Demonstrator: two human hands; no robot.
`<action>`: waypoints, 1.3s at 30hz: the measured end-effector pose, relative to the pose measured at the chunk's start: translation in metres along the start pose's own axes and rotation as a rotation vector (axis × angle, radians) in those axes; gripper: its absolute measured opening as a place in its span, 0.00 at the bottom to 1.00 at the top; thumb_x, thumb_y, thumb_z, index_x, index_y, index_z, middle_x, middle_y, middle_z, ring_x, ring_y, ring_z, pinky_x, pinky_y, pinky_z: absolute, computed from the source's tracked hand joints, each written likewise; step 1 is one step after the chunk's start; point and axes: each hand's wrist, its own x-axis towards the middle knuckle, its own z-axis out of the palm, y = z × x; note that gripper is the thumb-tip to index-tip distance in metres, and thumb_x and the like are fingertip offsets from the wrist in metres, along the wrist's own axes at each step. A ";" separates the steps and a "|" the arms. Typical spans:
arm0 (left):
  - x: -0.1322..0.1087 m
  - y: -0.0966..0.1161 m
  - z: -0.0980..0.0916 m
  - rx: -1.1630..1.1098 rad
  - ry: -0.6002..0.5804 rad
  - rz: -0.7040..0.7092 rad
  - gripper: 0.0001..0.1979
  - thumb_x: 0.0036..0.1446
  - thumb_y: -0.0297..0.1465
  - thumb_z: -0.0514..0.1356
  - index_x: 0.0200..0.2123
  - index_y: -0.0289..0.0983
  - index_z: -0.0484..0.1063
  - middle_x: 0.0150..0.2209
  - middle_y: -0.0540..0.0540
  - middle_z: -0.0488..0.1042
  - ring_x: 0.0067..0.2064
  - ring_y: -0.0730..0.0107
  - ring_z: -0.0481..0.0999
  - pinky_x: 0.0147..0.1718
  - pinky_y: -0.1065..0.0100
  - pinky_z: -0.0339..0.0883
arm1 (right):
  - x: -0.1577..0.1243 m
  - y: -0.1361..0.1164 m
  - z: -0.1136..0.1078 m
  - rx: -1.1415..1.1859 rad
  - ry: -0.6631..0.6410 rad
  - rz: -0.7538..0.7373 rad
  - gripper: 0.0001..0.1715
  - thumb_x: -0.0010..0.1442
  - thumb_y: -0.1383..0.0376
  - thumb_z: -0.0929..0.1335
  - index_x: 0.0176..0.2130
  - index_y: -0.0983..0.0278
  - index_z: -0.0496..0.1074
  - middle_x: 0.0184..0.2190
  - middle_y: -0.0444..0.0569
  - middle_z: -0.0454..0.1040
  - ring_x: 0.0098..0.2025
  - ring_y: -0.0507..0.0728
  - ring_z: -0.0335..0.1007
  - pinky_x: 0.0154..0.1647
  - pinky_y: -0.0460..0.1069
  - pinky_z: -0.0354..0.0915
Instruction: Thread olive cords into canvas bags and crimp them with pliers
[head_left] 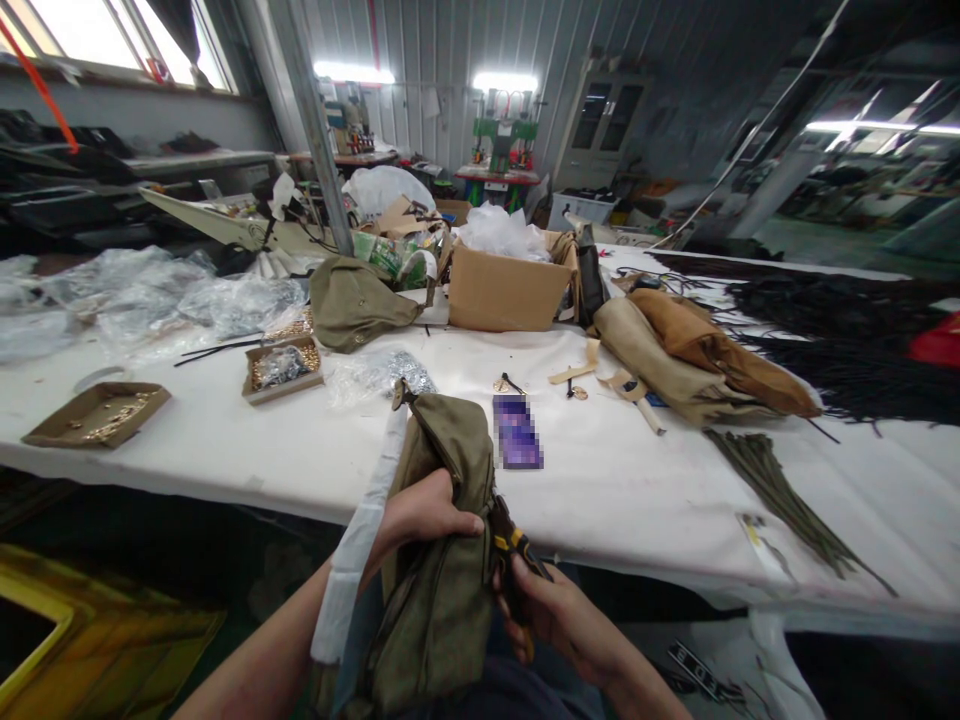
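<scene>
An olive-green canvas bag (442,590) rests against the near edge of the white table (225,450) and hangs down toward my lap. My left hand (420,515) is wrapped round the bag's side, fingers closed on the fabric. My right hand (559,615) grips a pair of black pliers with yellow handles (514,560), their jaws against the bag's right edge. A white paper-wrapped strip (360,530) runs along the bag's left side.
On the table lie a purple blurred card (517,432), trays of brass hardware (97,412) (282,368), another olive bag (354,302), a cardboard box (506,288), tan bags (697,360), olive cords (780,495), black cords (840,310) and clear plastic (150,295).
</scene>
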 end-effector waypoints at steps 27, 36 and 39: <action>0.004 0.000 0.007 0.017 0.100 -0.119 0.41 0.45 0.44 0.79 0.59 0.30 0.76 0.61 0.31 0.81 0.62 0.34 0.79 0.63 0.47 0.73 | -0.056 -0.114 -0.127 -1.871 1.280 -0.040 0.33 0.73 0.49 0.64 0.61 0.72 0.75 0.47 0.69 0.77 0.49 0.78 0.75 0.50 0.65 0.68; 0.007 -0.004 0.012 -0.131 0.078 -0.039 0.43 0.45 0.38 0.80 0.64 0.31 0.73 0.64 0.35 0.79 0.66 0.41 0.77 0.67 0.51 0.71 | 0.046 -0.074 -0.050 -1.656 1.024 -0.614 0.48 0.73 0.46 0.68 0.75 0.71 0.53 0.60 0.68 0.71 0.59 0.74 0.68 0.60 0.63 0.65; 0.007 -0.004 0.012 -0.125 0.087 -0.062 0.42 0.45 0.38 0.80 0.62 0.30 0.75 0.62 0.34 0.80 0.64 0.40 0.78 0.66 0.50 0.72 | 0.079 -0.081 -0.033 -1.625 1.028 -0.617 0.52 0.72 0.46 0.69 0.77 0.72 0.49 0.58 0.68 0.72 0.56 0.74 0.68 0.57 0.63 0.65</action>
